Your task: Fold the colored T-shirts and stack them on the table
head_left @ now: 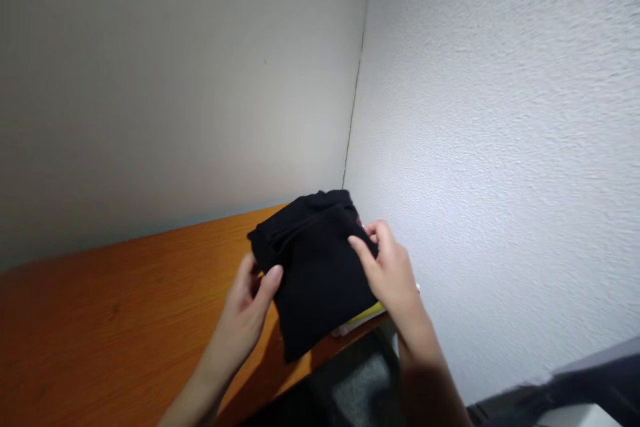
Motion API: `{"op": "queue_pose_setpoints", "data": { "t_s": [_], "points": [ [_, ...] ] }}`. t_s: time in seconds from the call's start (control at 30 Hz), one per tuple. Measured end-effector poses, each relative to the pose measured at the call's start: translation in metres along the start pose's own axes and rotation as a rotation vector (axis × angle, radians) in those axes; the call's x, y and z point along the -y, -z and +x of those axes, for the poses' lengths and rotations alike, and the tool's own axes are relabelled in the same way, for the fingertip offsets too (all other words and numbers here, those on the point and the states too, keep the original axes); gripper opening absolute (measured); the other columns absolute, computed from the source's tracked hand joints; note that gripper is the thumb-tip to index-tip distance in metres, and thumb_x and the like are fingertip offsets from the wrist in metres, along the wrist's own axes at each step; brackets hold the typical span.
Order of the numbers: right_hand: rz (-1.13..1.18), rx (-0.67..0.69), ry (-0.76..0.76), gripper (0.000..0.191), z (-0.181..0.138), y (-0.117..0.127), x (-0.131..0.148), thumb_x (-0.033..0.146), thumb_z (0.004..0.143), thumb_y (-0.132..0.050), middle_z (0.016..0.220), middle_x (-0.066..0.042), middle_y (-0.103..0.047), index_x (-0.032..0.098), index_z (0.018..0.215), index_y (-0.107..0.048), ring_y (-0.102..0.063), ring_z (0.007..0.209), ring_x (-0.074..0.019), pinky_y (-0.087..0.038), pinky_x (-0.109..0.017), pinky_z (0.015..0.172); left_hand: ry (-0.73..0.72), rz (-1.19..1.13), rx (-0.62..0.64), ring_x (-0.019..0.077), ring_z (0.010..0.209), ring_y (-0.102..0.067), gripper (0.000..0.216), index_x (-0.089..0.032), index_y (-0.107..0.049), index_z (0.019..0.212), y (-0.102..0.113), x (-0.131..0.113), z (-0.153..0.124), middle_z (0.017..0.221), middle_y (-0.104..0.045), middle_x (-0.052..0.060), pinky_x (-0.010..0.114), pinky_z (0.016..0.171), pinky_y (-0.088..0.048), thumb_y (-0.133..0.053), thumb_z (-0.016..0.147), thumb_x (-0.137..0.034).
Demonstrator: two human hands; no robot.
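Between my two hands is a folded black garment (325, 273), raised over the right end of a wooden tabletop (130, 307). Its kind I cannot make out. My left hand (250, 300) grips its left edge, thumb on top and fingers curled beneath. On the opposite edge my right hand (387, 267) pinches the cloth, thumb on the near face and fingers behind. The upper part of the cloth shows several folded layers, while the lower part hangs flat toward the table's front edge.
Under the cloth, a yellow and clear flat item (365, 317) lies at the table's edge, mostly hidden. A grey wall (200, 100) stands behind, and a rough white wall (500, 147) closes off the right. Dark fabric (590, 387) shows at the lower right.
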State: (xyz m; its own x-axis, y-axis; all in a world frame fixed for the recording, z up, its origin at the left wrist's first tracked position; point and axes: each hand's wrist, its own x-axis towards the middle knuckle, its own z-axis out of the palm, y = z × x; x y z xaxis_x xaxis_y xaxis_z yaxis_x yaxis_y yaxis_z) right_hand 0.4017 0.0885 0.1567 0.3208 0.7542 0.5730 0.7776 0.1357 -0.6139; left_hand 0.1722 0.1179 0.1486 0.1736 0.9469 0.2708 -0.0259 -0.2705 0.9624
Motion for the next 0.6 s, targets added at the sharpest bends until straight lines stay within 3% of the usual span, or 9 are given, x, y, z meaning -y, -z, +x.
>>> {"op": "queue_pose_setpoints", "data": {
  "t_s": [0.07,0.13,0.23,0.37,0.47,0.53,0.6],
  "points": [
    [0.030,-0.032,-0.029,0.032,0.021,0.022,-0.026,0.053,0.092,-0.050,0.080,-0.002,-0.060,0.021,0.094,-0.049,-0.055,0.066,-0.0159,-0.039,-0.026,0.062,-0.009,-0.099,0.085,0.0231,0.112,-0.056,0.047,-0.019,-0.054,0.121,-0.032,0.000,0.016,0.118,-0.061,0.007,0.032,0.094,-0.049,-0.056,0.087,-0.052],
    [0.025,0.006,-0.072,0.034,0.030,0.027,-0.058,0.055,0.090,-0.051,0.076,0.000,-0.058,0.021,0.093,-0.049,-0.053,0.061,-0.0148,-0.039,-0.026,0.059,0.053,-0.115,0.123,0.0204,0.100,-0.059,0.045,-0.018,-0.053,0.117,-0.058,0.018,0.028,0.112,-0.062,0.007,0.029,0.085,-0.049,-0.053,0.088,-0.052],
    [-0.121,0.117,-0.158,0.031,0.020,0.006,-0.108,0.051,0.090,-0.052,0.077,-0.002,-0.060,0.020,0.095,-0.050,-0.057,0.067,-0.0187,-0.041,-0.028,0.064,0.133,0.132,0.133,0.0218,0.088,-0.061,0.043,-0.016,-0.053,0.108,-0.081,0.070,0.036,0.101,-0.063,0.010,0.031,0.076,-0.047,-0.053,0.086,-0.053],
    [-0.338,0.254,-0.193,0.034,-0.014,-0.034,-0.150,0.045,0.095,-0.045,0.099,-0.014,-0.065,0.015,0.110,-0.052,-0.063,0.089,-0.0267,-0.045,-0.034,0.076,0.216,0.617,0.121,0.0284,0.084,-0.062,0.048,-0.017,-0.053,0.091,-0.086,0.123,0.030,0.090,-0.065,0.013,0.035,0.073,-0.042,-0.044,0.086,-0.063],
    [-0.483,0.157,-0.150,0.051,-0.029,-0.045,-0.160,0.054,0.095,-0.041,0.115,-0.021,-0.060,0.012,0.122,-0.052,-0.057,0.107,-0.0342,-0.044,-0.045,0.087,0.252,0.699,0.100,0.0328,0.090,-0.062,0.058,-0.015,-0.054,0.092,-0.086,0.127,0.027,0.096,-0.065,0.018,0.036,0.073,-0.041,-0.038,0.084,-0.070],
    [-0.635,0.048,-0.203,0.070,-0.031,-0.044,-0.165,0.067,0.089,-0.042,0.119,-0.027,-0.056,0.007,0.126,-0.053,-0.051,0.114,-0.0429,-0.040,-0.057,0.089,0.259,0.704,0.093,0.0357,0.096,-0.060,0.061,-0.012,-0.055,0.095,-0.091,0.121,0.027,0.102,-0.063,0.023,0.038,0.077,-0.042,-0.038,0.083,-0.070],
    [-0.696,0.034,-0.285,0.084,-0.027,-0.038,-0.173,0.077,0.084,-0.039,0.116,-0.031,-0.057,0.004,0.123,-0.056,-0.053,0.110,-0.0473,-0.039,-0.064,0.085,0.267,0.636,0.098,0.0373,0.103,-0.058,0.062,-0.010,-0.057,0.100,-0.101,0.115,0.030,0.108,-0.061,0.025,0.041,0.085,-0.042,-0.041,0.083,-0.067]
  ]
}}
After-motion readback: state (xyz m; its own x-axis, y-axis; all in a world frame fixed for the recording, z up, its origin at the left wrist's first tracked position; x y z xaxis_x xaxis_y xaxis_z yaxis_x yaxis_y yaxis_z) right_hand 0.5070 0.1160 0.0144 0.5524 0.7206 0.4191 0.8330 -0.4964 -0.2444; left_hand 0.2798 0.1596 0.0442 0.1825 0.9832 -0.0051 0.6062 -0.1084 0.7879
